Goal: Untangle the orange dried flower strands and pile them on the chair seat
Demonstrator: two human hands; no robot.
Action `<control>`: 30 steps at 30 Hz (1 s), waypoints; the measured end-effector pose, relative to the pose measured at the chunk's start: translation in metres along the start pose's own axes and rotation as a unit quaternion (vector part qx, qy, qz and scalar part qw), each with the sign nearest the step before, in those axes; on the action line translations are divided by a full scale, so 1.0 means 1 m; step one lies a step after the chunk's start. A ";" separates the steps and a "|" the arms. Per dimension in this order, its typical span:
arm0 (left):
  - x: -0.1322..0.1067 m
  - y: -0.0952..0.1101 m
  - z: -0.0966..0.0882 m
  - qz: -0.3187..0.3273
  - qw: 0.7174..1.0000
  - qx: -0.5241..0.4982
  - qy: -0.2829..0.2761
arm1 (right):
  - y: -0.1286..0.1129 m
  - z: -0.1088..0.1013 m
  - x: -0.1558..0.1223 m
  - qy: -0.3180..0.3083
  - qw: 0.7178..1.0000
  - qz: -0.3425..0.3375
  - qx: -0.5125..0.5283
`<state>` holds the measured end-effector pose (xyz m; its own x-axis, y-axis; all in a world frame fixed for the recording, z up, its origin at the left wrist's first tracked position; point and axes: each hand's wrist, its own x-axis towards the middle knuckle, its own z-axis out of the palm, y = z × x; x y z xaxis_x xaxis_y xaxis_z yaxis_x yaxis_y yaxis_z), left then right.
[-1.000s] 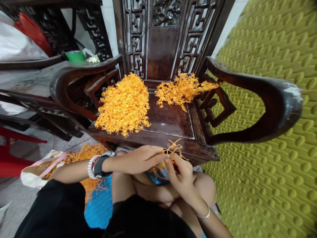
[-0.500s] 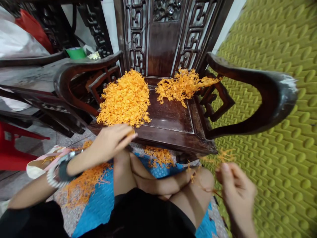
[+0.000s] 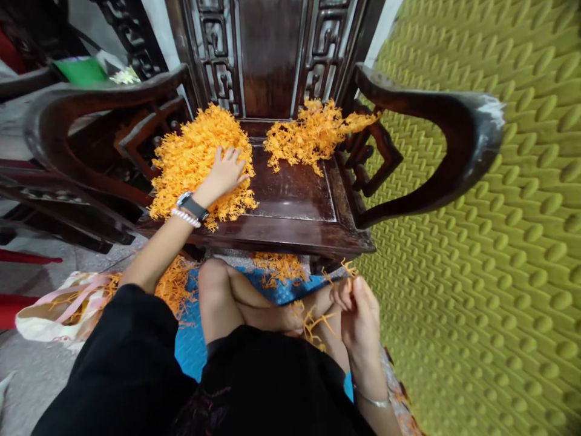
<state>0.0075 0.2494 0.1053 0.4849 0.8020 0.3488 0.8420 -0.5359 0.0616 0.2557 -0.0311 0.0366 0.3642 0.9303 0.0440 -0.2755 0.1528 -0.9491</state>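
At your far left, on the floor, a cream cloth bag with pink handles lies open, with orange strands in it and beside it. Above it curves the left armrest of a dark carved wooden chair.

On the left half of the chair seat sits the large pile of orange strands, reaching from the backrest to the seat's front edge. Your left hand lies on the right side of that pile, palm down, fingers spread wide and flat, gripping nothing. A wristwatch and a bead bracelet sit on that wrist.

Further right, across a bare strip of seat, the smaller pile lies in the back right corner, with some strands trailing toward the right armrest. Below the seat's front edge, loose strands lie on the blue mat by your crossed legs.

Your right hand is over your right knee, fingers closed on a small tangled bunch of the same strands, which hang toward your lap. A thin bangle circles that wrist. Farthest right, a yellow-green ridged foam mat fills the view.
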 end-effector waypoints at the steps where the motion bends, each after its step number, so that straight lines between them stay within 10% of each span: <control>1: -0.013 0.015 -0.007 0.036 0.999 -0.036 0.003 | -0.002 0.001 0.003 0.000 1.000 0.000 0.027; 7: -0.141 0.136 -0.020 0.238 0.873 -0.390 -0.168 | -0.004 0.030 0.003 -0.040 0.992 0.024 0.117; 10: -0.198 0.173 0.021 0.079 0.803 -0.532 -0.256 | 0.010 0.039 -0.003 -0.035 0.996 0.025 0.079; 12: -0.228 0.175 0.050 -0.075 0.768 -0.598 -0.216 | 0.027 0.034 -0.002 -0.064 0.998 0.023 -0.016; 16: -0.281 0.126 0.071 -0.349 0.805 -0.480 -0.022 | 0.078 0.011 0.004 -0.228 0.903 -0.008 -0.365; 21: -0.339 0.022 0.022 -0.529 0.808 -0.229 0.122 | 0.140 -0.011 0.001 -0.268 0.813 0.017 -0.516; 25: -0.357 -0.044 0.008 -0.618 0.786 -0.004 0.001 | 0.158 -0.017 0.000 -0.269 0.767 0.029 -0.581; 30: -0.363 -0.075 0.071 -0.642 0.755 -0.032 -0.129 | 0.162 -0.012 0.006 -0.255 0.736 0.033 -0.626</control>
<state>-0.2144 0.0172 -0.0921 -0.6846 0.6918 -0.2298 0.6481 0.7219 0.2425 0.2242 -0.0052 -0.1205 -0.0827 0.9748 -0.2071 0.8743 -0.0287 -0.4845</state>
